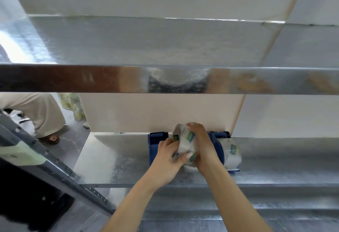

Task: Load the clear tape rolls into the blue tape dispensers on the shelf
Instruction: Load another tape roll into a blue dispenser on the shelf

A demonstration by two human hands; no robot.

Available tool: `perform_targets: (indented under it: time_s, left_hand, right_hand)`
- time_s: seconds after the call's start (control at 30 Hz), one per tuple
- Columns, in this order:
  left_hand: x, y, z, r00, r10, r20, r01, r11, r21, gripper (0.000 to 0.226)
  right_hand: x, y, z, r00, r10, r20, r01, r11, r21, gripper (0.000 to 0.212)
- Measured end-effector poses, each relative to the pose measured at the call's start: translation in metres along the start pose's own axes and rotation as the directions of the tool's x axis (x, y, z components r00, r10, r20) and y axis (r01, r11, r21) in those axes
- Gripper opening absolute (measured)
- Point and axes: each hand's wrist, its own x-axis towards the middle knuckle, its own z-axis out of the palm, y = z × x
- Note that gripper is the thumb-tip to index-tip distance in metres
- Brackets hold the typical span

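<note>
The clear tape roll (185,144) is held above the metal shelf (128,167), tilted, its core axis running roughly left to right. It sits between two blue tape dispensers: the left dispenser (156,146) stands partly hidden behind the hands; the right dispenser (219,147) already carries a loaded roll (232,153). A cream divider panel (146,112) stands directly behind. The left hand (169,155) clasps the roll's lower edge; the right hand (203,145) wraps its right side.

tape roll (185,142) | green-blue labels | print too blurred to read
</note>
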Motion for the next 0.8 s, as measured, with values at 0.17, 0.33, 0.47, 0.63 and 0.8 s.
perform_targets:
  time_s: [0.17, 0.33, 0.47, 0.63, 0.8]
  left_hand:
    - [0.0, 0.005, 0.003, 0.999, 0.031, 0.042, -0.033, 0.999, 0.032, 0.028]
    - [0.003, 0.005, 0.008, 0.999, 0.017, 0.03, -0.017, 1.0, 0.009, 0.024]
    - [0.005, 0.002, 0.006, 1.0, 0.016, 0.018, -0.018, 0.994, 0.112, 0.025]
    - [0.001, -0.021, -0.013, 0.882, -0.106, -0.46, 0.07, 0.993, -0.095, 0.034]
    - [0.008, -0.081, -0.017, 0.71, -0.669, -0.22, 0.449, 0.67, -0.591, 0.065]
  right_hand:
    - [-0.002, 0.005, -0.008, 0.993, -0.096, -0.065, 0.098, 0.995, 0.026, 0.017]
    - [0.002, 0.003, -0.014, 0.989, -0.14, 0.051, 0.136, 0.988, 0.073, 0.04]
    - [0.005, 0.007, -0.016, 0.981, -0.183, 0.067, 0.184, 0.983, -0.012, 0.043]
    - [0.012, 0.02, -0.017, 0.976, -0.213, -0.034, 0.207, 0.97, -0.124, 0.029]
    - [0.022, 0.038, -0.013, 0.974, -0.22, -0.051, 0.206, 0.958, -0.201, 0.024]
